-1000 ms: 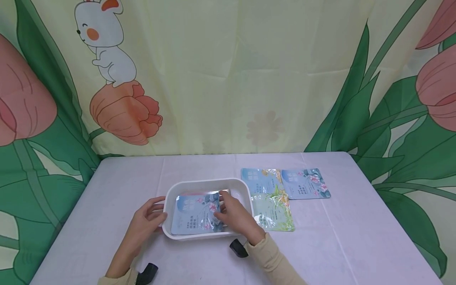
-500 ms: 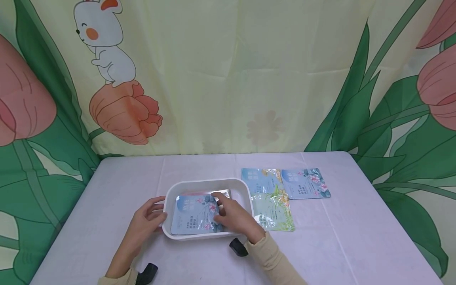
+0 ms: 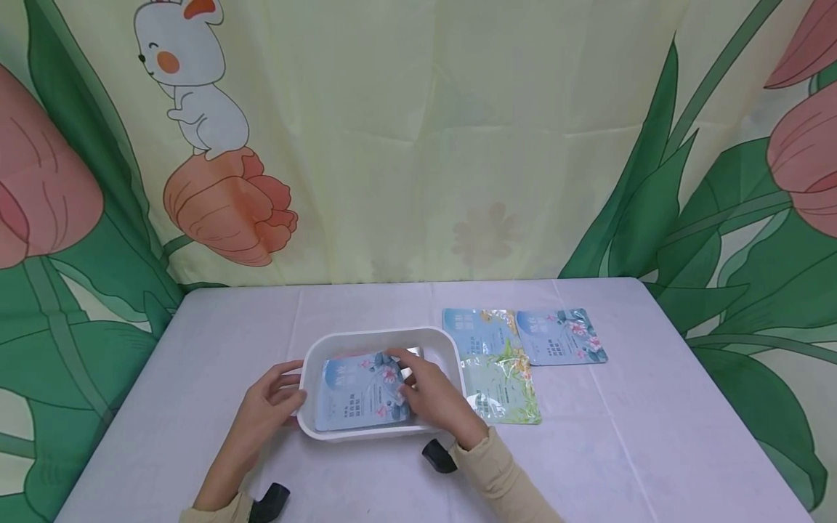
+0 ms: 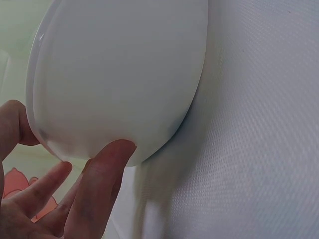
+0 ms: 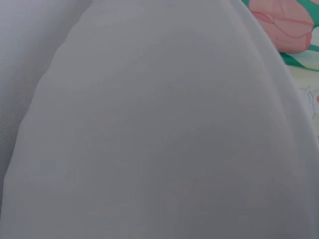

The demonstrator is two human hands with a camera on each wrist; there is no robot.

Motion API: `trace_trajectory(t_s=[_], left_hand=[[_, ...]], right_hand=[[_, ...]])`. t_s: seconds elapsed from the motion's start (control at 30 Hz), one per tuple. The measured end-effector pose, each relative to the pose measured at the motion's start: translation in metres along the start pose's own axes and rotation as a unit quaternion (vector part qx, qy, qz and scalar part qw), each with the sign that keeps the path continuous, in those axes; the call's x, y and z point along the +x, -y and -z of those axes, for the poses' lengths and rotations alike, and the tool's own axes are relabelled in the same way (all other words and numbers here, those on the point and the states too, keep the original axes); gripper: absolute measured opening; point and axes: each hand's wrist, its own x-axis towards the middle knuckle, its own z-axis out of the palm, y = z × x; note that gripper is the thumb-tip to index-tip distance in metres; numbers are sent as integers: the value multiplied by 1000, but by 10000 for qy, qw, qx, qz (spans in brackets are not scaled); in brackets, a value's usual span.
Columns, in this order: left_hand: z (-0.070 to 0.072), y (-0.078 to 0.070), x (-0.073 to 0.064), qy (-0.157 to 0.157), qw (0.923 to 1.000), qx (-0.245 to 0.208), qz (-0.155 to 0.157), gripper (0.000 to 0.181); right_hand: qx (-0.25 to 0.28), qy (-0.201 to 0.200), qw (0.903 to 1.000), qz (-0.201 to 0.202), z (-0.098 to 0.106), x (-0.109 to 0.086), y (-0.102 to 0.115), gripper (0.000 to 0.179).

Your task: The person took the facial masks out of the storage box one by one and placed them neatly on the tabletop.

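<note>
Right hand is over the white tray, but is it actually holding anything?

> Looks like a pinch to me: thumb and fingers narrowed on the right edge of the blue packet. It's lying inside the tray, with a silvery packet peeking out behind. Going for the edge makes sense imo, flat glossy stuff is hard to grab mid-face. Can't tell where every fingertip sits, since the right wrist cam gets mostly tray wall.

ok and the left hand, just parked there?

> Nah, gripping the tray's left end. In the left wrist view its thumb presses the outer wall and a finger touches the rim. Guessing that's to stop the tray skating around on the white cloth.

What about the ones outside?

> Flat on the cloth beside the tray, fronts up. Orange-flowered packet and pink-flowered packet sit side by side at the back, green packet in front of the orange one. Probably spread like that so each design is easy to see, and on that side because it's handy for the right hand.
</note>
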Motion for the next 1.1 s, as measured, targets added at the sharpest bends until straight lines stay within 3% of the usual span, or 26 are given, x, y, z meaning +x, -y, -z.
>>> trace_trajectory(t_s=[0.43,1.1], left_hand=[[-1,-1,0,-20,10000,32,39,52],[-1,0,0,-82,9999,46,-41,52]], right_hand=[[258,-403,9989,31,3,0,2,52],[428,-585,9972,198,16,-8,8,49]])
